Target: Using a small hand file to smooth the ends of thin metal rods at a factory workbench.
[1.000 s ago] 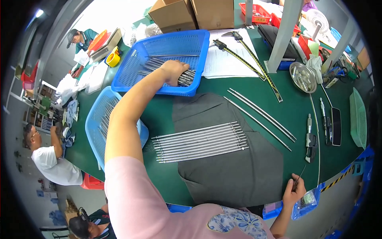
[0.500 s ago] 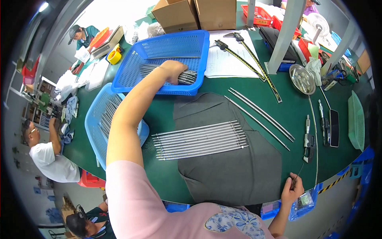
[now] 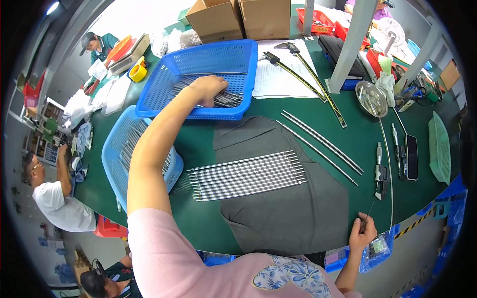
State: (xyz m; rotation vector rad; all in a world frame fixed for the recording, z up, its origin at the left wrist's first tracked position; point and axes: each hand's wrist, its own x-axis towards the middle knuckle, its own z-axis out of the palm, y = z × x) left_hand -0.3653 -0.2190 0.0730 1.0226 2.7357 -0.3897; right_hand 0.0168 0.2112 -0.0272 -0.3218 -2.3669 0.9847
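My left hand (image 3: 209, 89) reaches into the blue plastic basket (image 3: 191, 115), curled over a bundle of thin metal rods (image 3: 231, 100); its fingertips are partly hidden. My right hand (image 3: 362, 232) is by the table's front right edge, pinching a thin dark wire-like piece (image 3: 368, 212) that points up toward a digital micrometer (image 3: 380, 174). A row of several shiny rods with stepped ends (image 3: 248, 174) lies side by side, partly on a dark grey cloth (image 3: 283, 223). Right of the row, 3 longer rods (image 3: 323, 144) lie slanted.
A light blue basket (image 3: 112, 164) of rods stands left, beneath my left arm. Two calipers (image 3: 318, 84) rest on paper sheets; a metal bowl (image 3: 371, 99), another micrometer (image 3: 399, 149), a phone (image 3: 411, 158) and a green tray (image 3: 439, 149) are right. Cardboard boxes (image 3: 266, 20) stand behind; people work nearby.
The rods under my left hand were in a tight, even bundle and now fan out loosely in the basket. My right hand stays near the table edge with the thin piece. The view shifts slightly.
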